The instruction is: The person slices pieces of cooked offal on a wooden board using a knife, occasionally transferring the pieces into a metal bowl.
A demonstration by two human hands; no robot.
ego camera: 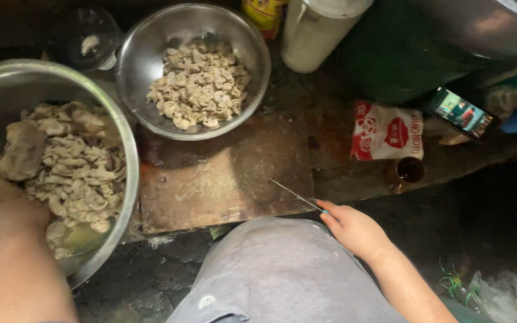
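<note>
Left hand (8,216) is down inside the large steel bowl (128,143) at the left edge, fingers curled into the pile of pale uncut offal (73,164); it looks closed on a piece, but the fingertips are buried (can't tell exactly which piece). A bigger brownish chunk (22,151) lies just above that hand in the same bowl.

Right hand (354,228) rests near the person's grey-clad knee (282,272), clenched around the handle of a thin knife (294,195). The blade points up-left, its tip over the lower right corner of the wooden cutting board (210,179). Nothing is under the blade; the board surface is wet and stained.

Behind the board sits a smaller steel bowl (136,66) holding cut-up offal pieces (200,84), heaped toward the middle and right side. The two bowls are just beside each other, rims close, cannot tell if touching.

Further back: a white plastic jug (312,36) and a yellow packet (264,13), both partly cut off at the top edge. Right of the board lie a red and white sachet (387,131), flat on the dark tabletop, and a small dark cup (410,170) just below it. A phone (463,113) with its screen lit is propped at the right (tilted). Clear plastic bags (498,296) lie on the floor at lower right.
</note>
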